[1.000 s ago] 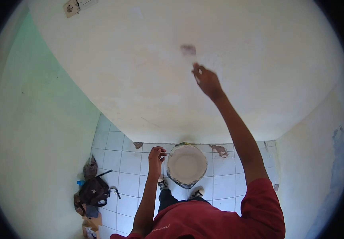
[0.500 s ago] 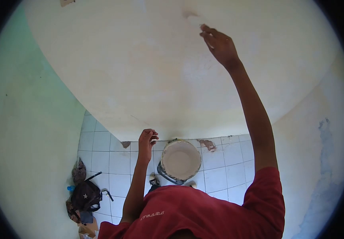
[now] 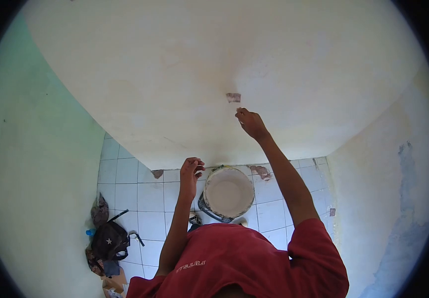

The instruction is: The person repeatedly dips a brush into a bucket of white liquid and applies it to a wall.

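Note:
My right hand [image 3: 251, 124] is closed on a paintbrush, held up in front of the pale wall [image 3: 174, 99]. The brush's dark brown bristles [image 3: 233, 97] point upward over the wall, and its pale lower part blends with the wall's colour. Lower down and to the left, my left hand [image 3: 190, 171] hangs empty in the air, its fingers loosely bent and apart. Just right of it, a round bucket [image 3: 206, 198] with a stained rim stands on the floor by the wall, holding a pale, creamy liquid [image 3: 227, 193].
White tiles [image 3: 151, 223] cover the floor. A black backpack [image 3: 109, 241] and a cardboard box [image 3: 112, 283] lie along the greenish left wall [image 3: 40, 164]. Blue patches [image 3: 407, 208] mark the right wall. Brown spots [image 3: 260, 172] show at the wall's foot.
My right hand has come down the wall with the brush, moving slightly left, and the dark bristles now show clearly. My left hand has shifted slightly to the right.

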Motion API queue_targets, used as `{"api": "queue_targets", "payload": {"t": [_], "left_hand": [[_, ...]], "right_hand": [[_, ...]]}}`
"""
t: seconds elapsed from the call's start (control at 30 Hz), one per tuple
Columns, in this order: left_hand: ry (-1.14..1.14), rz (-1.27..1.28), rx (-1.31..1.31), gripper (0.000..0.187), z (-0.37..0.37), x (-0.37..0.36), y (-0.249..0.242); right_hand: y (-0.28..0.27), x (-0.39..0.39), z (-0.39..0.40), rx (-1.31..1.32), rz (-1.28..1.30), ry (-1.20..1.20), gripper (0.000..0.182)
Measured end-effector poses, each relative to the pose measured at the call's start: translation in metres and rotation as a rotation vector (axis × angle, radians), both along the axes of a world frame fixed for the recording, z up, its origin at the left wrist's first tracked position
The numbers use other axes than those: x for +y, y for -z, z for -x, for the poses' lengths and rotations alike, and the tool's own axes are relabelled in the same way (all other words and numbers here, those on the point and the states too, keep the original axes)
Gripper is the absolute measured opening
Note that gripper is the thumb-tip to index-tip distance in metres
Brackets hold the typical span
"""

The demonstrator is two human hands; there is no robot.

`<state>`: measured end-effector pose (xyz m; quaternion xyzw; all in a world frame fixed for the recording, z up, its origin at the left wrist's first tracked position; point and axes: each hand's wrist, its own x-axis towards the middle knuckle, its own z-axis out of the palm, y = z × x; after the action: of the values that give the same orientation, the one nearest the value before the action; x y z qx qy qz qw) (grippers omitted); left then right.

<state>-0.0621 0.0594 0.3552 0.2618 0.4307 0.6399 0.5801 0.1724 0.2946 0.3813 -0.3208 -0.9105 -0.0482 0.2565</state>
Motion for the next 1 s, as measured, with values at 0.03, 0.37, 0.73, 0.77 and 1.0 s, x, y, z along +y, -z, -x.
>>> {"api": "queue_targets", "payload": {"t": [0.03,0.37,0.73,0.77,1.0], "left_hand": [[0.009,0.001,0.0,0.012,0.002,0.0,-0.001],[0.022,-0.022,-0.006,0.014,-0.01,0.01,-0.006],[0.007,-0.022,-0.038,0.011,-0.011,0.001,0.0],[0.008,-0.028,-0.041,0.011,-0.01,0.0,-0.001],[0.017,-0.003,-0.04,0.011,-0.021,-0.001,0.006]], "right_hand": [[-0.011,-0.002,0.002,-0.014,-0.025,0.017,0.025],[-0.267,0.009,0.017,0.396,-0.687,-0.088,0.02],[-0.067,0.012,0.023,0.096,-0.129,-0.079,0.021],[-0.067,0.011,0.019,0.095,-0.127,-0.08,0.021],[-0.193,0.029,0.004,0.174,-0.325,-0.085,0.019]]}}
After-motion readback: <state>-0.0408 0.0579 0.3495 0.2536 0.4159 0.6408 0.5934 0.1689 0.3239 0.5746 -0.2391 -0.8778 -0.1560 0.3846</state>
